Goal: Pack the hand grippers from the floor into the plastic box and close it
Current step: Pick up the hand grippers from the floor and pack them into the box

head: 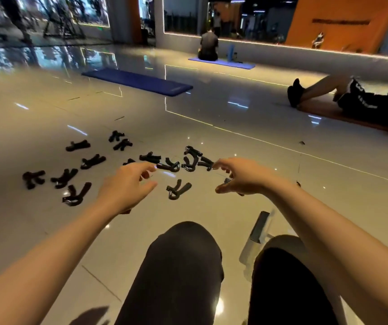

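At the bottom of the frame are the person's dark-clad knees (183,266). Above them, mid-frame, the left hand (127,186) and right hand (239,177) reach out apart, fingers loosely spread, holding nothing clearly. Beyond, black hand grippers (176,188) lie scattered on the glossy floor (235,137), centre to left.

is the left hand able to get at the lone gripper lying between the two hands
Probably yes. The left hand hangs open just left of that gripper, which lies apart from the others on bare floor. Nothing lies between them, and the right hand is off to the other side.
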The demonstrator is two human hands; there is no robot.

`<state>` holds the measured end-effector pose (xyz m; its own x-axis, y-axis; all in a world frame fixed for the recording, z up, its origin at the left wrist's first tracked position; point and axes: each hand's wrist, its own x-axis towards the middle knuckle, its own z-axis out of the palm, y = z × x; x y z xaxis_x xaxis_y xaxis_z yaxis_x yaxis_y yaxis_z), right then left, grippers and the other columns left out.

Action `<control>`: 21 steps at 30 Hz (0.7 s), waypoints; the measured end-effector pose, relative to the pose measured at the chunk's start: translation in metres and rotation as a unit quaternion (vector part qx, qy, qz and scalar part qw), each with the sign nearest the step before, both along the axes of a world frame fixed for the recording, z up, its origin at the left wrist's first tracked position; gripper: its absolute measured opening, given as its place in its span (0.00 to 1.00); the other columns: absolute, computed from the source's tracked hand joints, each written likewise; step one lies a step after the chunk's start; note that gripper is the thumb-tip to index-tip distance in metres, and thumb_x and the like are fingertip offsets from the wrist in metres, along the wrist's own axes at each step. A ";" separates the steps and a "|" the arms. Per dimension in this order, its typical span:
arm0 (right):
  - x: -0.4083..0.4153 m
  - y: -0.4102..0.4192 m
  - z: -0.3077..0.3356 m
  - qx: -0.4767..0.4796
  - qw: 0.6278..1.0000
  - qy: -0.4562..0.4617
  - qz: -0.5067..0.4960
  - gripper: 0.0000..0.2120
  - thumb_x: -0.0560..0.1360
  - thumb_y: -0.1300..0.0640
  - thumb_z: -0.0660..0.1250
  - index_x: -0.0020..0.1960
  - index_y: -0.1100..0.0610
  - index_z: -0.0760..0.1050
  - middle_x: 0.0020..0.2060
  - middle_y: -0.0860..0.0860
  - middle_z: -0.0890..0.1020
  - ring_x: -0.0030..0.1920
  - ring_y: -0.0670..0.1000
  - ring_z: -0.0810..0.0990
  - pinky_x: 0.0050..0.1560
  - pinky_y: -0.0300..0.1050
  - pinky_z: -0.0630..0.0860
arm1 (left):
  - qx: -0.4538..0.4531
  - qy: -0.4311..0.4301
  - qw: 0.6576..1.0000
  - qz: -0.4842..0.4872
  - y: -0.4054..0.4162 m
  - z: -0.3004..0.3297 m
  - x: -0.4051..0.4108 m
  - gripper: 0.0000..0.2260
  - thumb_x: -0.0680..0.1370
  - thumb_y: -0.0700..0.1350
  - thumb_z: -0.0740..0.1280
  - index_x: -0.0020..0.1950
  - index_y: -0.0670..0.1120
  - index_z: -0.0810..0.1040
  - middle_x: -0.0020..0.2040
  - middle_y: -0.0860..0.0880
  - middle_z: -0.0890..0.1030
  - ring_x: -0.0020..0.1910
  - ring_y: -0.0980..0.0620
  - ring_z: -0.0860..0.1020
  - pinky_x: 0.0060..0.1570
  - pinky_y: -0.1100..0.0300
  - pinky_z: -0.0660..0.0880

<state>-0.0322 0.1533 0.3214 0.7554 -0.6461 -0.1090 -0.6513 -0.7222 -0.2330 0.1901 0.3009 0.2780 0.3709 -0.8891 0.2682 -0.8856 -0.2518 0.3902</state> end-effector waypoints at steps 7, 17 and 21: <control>0.073 -0.011 -0.015 0.007 0.998 0.017 0.065 0.31 0.71 0.49 0.72 0.71 0.49 0.64 0.69 0.51 0.69 0.66 0.53 0.69 0.63 0.48 0.68 | 0.011 0.013 0.999 0.041 0.018 -0.018 0.036 0.20 0.75 0.54 0.67 0.65 0.52 0.72 0.56 0.52 0.78 0.53 0.54 0.76 0.51 0.50 0.77; 0.134 -0.129 -0.109 0.059 0.995 0.067 0.038 0.36 0.71 0.48 0.72 0.73 0.48 0.59 0.71 0.51 0.65 0.69 0.54 0.66 0.66 0.49 0.66 | 0.127 0.030 0.991 -0.031 -0.118 -0.107 0.107 0.27 0.73 0.62 0.66 0.70 0.56 0.66 0.69 0.55 0.68 0.69 0.53 0.65 0.65 0.48 0.67; 0.132 -0.197 -0.169 0.114 0.986 0.117 -0.018 0.37 0.71 0.48 0.72 0.74 0.49 0.58 0.70 0.52 0.65 0.67 0.54 0.68 0.66 0.49 0.68 | 0.151 0.015 0.988 -0.040 -0.189 -0.159 0.116 0.30 0.72 0.64 0.64 0.71 0.56 0.63 0.70 0.54 0.66 0.69 0.52 0.64 0.64 0.52 0.65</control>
<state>0.0995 -0.0441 0.1526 0.6695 -0.6101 -0.4238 -0.7306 -0.6439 -0.2272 0.3065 0.1119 0.1188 0.3008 -0.9534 -0.0245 -0.8964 -0.2914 0.3341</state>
